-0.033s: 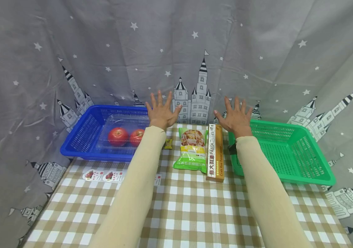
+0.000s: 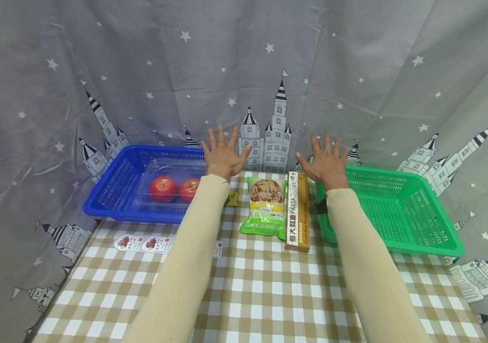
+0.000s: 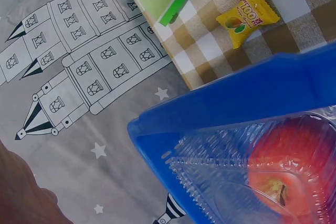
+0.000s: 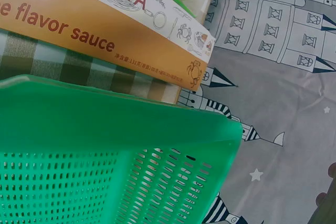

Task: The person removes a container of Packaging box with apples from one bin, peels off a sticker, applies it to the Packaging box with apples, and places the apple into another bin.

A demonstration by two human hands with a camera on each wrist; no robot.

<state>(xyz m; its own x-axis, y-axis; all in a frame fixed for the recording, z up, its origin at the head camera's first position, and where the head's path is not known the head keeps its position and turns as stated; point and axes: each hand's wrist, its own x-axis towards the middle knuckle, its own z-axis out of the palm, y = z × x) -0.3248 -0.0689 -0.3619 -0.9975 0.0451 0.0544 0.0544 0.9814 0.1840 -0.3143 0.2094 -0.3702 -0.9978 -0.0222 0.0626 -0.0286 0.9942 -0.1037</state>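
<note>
My left hand [image 2: 224, 157] hovers with fingers spread above the right end of a blue basket [image 2: 128, 216]. Fingers spread likewise, my right hand [image 2: 325, 162] is over the left end of a green basket [image 2: 402, 177]. Neither hand holds anything. Inside the blue basket, two red apples [image 2: 163, 189] lie under clear plastic packaging [image 3: 210, 177]. Between the baskets are a green food bag [image 2: 265, 221] and a pasta box [image 2: 297, 212], side by side. A small yellow wrapped candy [image 3: 247, 17] lies beside the blue basket, near my left wrist.
Printed apple labels [image 2: 129, 242] lie in front of the blue basket, partly hidden by my left sleeve. A brown-and-white checked cloth [image 2: 265, 305] covers the table. Behind it hangs a grey curtain [image 2: 226, 52] with stars and castles.
</note>
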